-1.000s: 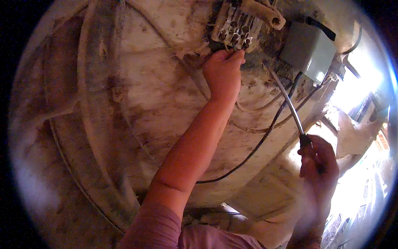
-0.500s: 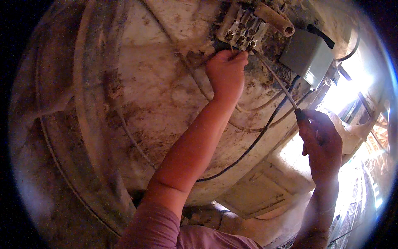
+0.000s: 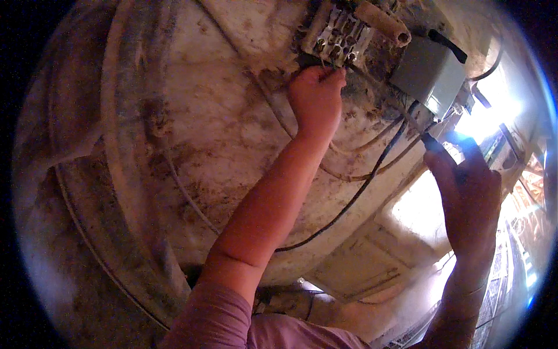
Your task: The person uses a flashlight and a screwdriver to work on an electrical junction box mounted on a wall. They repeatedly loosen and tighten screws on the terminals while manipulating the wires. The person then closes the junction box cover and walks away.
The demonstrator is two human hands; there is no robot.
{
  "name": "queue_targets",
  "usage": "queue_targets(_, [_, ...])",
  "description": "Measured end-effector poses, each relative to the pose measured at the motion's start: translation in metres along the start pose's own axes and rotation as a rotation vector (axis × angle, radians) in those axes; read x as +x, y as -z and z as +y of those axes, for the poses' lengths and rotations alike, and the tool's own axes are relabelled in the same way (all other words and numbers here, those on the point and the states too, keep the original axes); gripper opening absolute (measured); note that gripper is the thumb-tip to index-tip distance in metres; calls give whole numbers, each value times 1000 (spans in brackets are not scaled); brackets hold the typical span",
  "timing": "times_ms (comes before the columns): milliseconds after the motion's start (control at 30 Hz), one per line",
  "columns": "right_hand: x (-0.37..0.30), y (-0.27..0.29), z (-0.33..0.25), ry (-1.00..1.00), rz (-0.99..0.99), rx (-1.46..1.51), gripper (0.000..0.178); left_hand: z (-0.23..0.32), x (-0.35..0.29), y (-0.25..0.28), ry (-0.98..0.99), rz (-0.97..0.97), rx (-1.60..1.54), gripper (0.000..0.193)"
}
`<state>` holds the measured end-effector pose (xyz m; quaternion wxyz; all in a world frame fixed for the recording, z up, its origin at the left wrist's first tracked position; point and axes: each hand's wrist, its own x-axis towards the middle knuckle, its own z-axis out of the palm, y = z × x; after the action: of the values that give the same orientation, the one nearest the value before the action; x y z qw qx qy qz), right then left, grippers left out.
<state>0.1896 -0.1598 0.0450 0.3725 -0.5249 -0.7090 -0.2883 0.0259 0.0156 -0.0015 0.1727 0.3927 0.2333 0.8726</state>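
Note:
An open terminal block [image 3: 336,43] with metal contacts and screws is fixed to the stained wall near the top. Just below it, my left hand [image 3: 317,102] is closed in a pinch on a thin wire [image 3: 323,62] that rises to the block's lower edge; the fingertips are partly hidden. My right hand [image 3: 468,186], lower and to the right, grips a screwdriver [image 3: 429,141] by its dark handle. Its shaft slants up and left toward the block. Motion and shadow blur the shaft, so I cannot tell whether the tip touches a screw.
A grey box [image 3: 429,72] is mounted right of the block, with a brown cylindrical piece [image 3: 383,23] between them. A black cable [image 3: 365,189] loops below, beside paler cables [image 3: 372,147]. Bright light [image 3: 485,122] glares at the right. A rectangular panel [image 3: 360,264] lies lower down.
My right hand has shifted right and slightly up along with the screwdriver, its fingers more spread around the handle. My left hand keeps its pinch below the terminal block.

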Motion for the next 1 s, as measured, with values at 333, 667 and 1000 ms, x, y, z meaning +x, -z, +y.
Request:
queue_targets(333, [7,22,-14,34,9,300,22,3,-4,-4,37,37,-146,10])
queue_targets(667, [2,23,-5,445,147,-244,15,0,-1,-2,-4,0,-116,7])
queue_targets(1000, [-3,24,-1,-1,-37,189,18,4,-4,3,-29,10,-49,11])
